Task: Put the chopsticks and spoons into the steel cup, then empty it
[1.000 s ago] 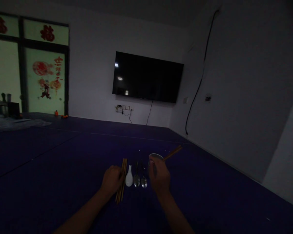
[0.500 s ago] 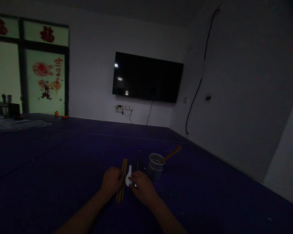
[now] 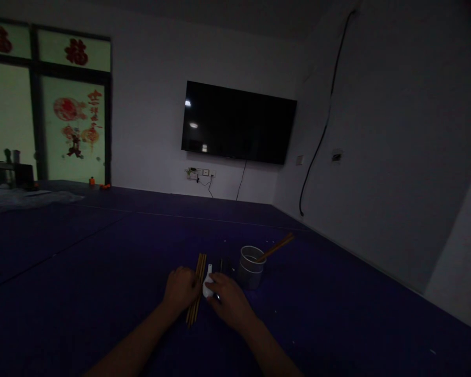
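Observation:
Several wooden chopsticks point(image 3: 193, 312) lie side by side on the purple surface, pointing away from me. My left hand point(image 3: 181, 289) is closed at their middle, with its curled fingers partly covering them. Just to their right is a white soup spoon point(image 3: 207, 289), its narrow handle end pointing away. The fingers and thumb of my right hand point(image 3: 230, 299) are closed on the spoon's right side. Beneath that hand, a shiny metal piece peeks out, mostly hidden. A thin dark item point(image 3: 221, 263) lies beyond the right hand, too dim to name.
A grey metal cup point(image 3: 250, 275) stands right of my right hand, with wooden chopsticks point(image 3: 277, 247) leaning out of it. Small white bits dot the purple surface point(image 3: 141, 251). Clear plastic sheeting point(image 3: 31, 198) lies far left. A television point(image 3: 239, 123) hangs on the wall ahead.
Both hands, the chopsticks and the spoon stay almost in place. The whole view has shifted very slightly.

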`<action>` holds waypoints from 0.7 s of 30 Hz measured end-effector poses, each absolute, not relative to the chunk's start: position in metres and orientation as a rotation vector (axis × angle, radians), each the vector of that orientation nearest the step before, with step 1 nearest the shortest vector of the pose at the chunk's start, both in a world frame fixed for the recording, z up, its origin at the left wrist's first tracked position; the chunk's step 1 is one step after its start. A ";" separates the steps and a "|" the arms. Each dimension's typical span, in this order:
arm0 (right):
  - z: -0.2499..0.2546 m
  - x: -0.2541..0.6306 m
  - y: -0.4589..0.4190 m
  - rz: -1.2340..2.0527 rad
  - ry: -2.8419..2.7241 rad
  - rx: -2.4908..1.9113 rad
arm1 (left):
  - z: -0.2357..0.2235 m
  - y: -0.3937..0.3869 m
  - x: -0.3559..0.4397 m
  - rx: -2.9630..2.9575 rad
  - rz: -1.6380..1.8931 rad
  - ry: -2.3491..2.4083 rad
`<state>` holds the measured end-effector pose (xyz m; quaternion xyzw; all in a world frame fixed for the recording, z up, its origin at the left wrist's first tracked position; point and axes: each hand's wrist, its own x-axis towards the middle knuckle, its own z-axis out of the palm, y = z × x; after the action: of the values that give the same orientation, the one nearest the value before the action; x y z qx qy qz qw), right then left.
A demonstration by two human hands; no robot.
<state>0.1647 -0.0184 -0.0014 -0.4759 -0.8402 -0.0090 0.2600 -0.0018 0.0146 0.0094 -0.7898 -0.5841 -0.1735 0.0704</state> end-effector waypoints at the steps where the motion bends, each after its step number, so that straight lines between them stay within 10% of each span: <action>1: -0.001 0.165 -0.019 -0.017 -2.279 -1.293 | 0.011 0.014 -0.002 -2.372 -0.511 -1.770; 21: 0.008 0.162 -0.023 0.085 -2.256 -1.342 | 0.019 0.012 -0.009 -2.287 -0.429 -1.886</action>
<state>0.1623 -0.0232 0.0081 -0.4941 -0.8306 0.0313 0.2550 -0.0087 0.0119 0.0189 -0.7615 -0.6280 -0.1427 0.0729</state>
